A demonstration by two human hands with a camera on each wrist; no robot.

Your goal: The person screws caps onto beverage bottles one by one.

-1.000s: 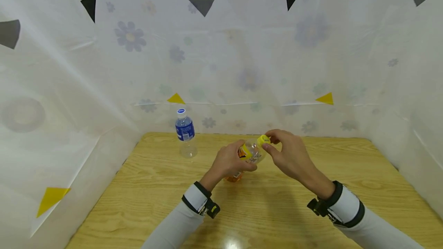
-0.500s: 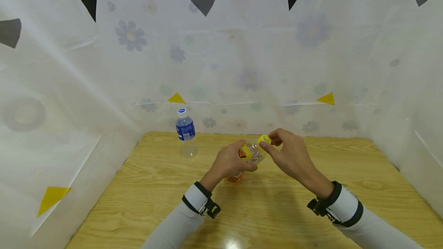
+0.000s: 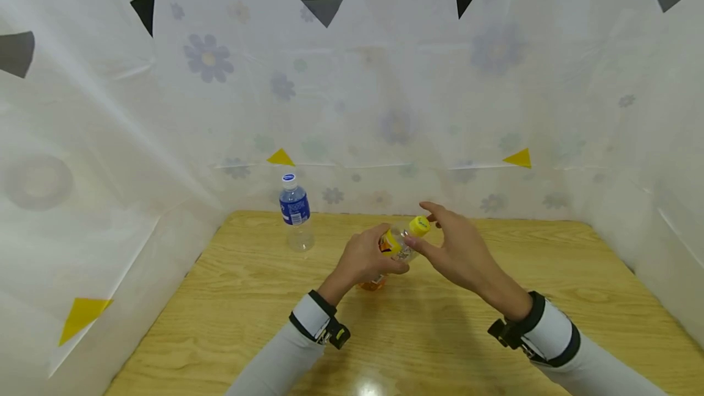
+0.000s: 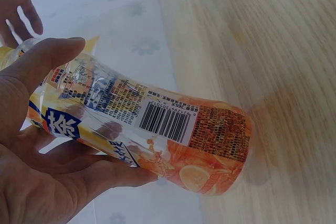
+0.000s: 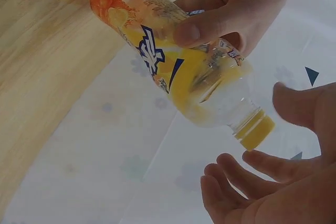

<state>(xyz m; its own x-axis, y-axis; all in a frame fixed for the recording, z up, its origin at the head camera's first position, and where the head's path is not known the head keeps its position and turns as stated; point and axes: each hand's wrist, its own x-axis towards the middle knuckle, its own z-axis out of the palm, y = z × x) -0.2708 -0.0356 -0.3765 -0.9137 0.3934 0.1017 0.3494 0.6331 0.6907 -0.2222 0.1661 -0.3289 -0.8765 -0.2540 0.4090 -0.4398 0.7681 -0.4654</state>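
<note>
The orange-labelled bottle (image 5: 173,72) lies tilted inside the left grip (image 3: 360,256), its base low on the near side and its neck pointing up and away towards the right grip (image 3: 464,252). The left grip is wrapped round the labelled body; the right grip is wide and holds nothing, thumb on one side of the yellow cap (image 5: 254,130) and fingers on the other. One fingertip sits right by the cap's edge; I cannot tell whether it touches. The step in hand looks like working the cap. To do it well, the thumb and forefinger should close squarely on the cap's ribs, in line with the neck, and turn in short strokes, while the left grip resists the twist without squeezing the thin wall, which would probably buckle. The counter (image 3: 247,298) lies beneath both grips, and a blue-labelled bottle (image 3: 294,209) stands upright beyond the left grip, well apart from it.
</note>
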